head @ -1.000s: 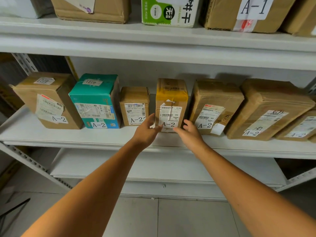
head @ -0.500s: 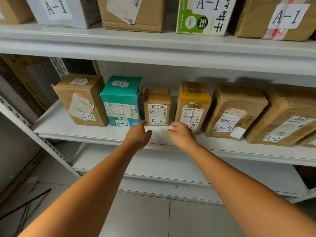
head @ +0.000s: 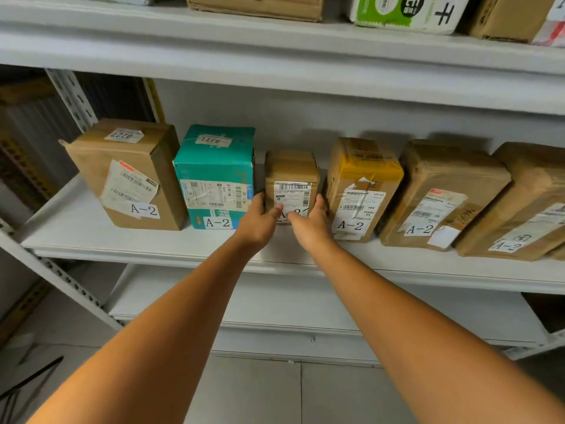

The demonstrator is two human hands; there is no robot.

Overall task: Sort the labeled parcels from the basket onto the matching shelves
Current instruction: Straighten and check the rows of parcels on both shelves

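A small brown parcel (head: 292,169) marked A-2 stands upright on the white middle shelf (head: 122,243). To its left is a teal parcel (head: 217,169); to its right, a yellow-taped parcel (head: 363,169). My left hand (head: 260,221) presses its left side, thumb across the front label. On the other side my right hand (head: 312,224) clasps it, thumb also on the label. The two hands hide the lower part of its A-2 mark. No basket is in view.
More A-2 parcels line the shelf: a brown box (head: 128,166) at far left and two flat brown ones (head: 449,185) (head: 532,191) at right. The upper shelf (head: 275,56) carries boxes, one green and white (head: 406,10). A lower shelf (head: 275,304) sits under my arms.
Both hands have moved left, from the yellow-taped parcel to the small brown parcel, and now clasp its sides. The view has shifted left and closer.
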